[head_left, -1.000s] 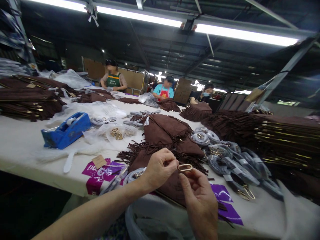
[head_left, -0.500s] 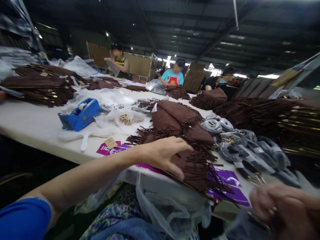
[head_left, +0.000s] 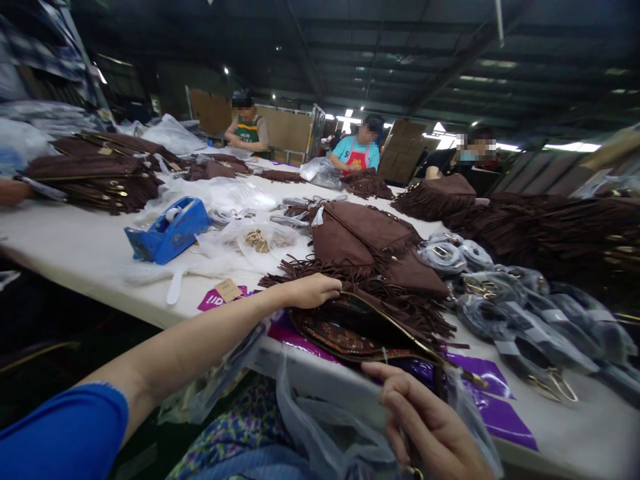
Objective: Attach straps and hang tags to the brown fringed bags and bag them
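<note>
Left hand [head_left: 316, 291] pinches zippered rim of brown fringed bag [head_left: 357, 338], gaping open just right of that grip. Right hand [head_left: 425, 413] by bag's near edge, index extended, others curled; holding anything, cannot tell. Plastic-wrapped straps [head_left: 525, 320] farther right.

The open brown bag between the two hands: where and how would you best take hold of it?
The open brown bag is probably best pinched by the near edge of its mouth, coming from the person's side of the table. It gapes that way, so thumb and fingers could straddle the thin edge. The left hand already holds the mouth's left end.
</note>
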Motion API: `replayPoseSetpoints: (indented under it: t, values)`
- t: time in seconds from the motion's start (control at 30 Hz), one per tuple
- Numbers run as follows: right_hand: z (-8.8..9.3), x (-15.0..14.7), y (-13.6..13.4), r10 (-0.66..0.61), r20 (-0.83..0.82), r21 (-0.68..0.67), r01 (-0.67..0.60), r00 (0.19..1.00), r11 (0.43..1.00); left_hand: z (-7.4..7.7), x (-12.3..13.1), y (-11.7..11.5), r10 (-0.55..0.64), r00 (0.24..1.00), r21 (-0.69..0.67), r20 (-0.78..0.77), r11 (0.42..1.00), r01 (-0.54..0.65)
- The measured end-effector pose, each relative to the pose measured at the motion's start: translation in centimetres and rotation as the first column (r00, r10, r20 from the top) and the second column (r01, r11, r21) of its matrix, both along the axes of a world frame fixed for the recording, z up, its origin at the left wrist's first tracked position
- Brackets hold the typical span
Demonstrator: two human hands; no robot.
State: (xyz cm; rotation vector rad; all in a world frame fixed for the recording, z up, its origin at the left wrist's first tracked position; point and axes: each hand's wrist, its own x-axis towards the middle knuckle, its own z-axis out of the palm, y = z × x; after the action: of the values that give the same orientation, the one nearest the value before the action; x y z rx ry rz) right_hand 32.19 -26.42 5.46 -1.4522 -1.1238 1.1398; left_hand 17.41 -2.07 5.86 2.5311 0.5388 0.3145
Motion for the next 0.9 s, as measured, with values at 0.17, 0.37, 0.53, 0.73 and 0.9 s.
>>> replayPoseSetpoints:
  t: [0.17,0.37,0.53,0.73,0.9]
  values:
    - [-1.0,-0.6,4.6,0.064,0.090,0.004,-0.065,0.994,0.998,-1.9,0.7,2.1,0.034,0.999,-0.140,0.009,0.990,-0.032]
    - [-1.4,-3.5,8.2,0.096,0.095,-0.067,-0.090,0.991,0.994,-2.3,1.2,3.6,-0.019,1.000,-0.297,0.010,0.955,0.021]
    - [-1.2,-5.1,10.9,0.069,-0.007,-0.138,-0.069,0.998,0.988,-3.0,1.4,4.0,0.010,0.999,-0.376,0.045,0.927,0.007]
    - [-1.9,-5.3,12.1,0.055,-0.062,-0.194,-0.066,0.997,0.979,-2.8,-0.5,3.1,0.067,0.954,-0.380,0.293,0.924,0.052]
    - [-2.3,-4.9,12.0,0.063,-0.129,-0.213,-0.090,0.990,0.973,-2.1,-4.1,2.7,-0.134,0.944,-0.136,0.301,0.974,0.182]
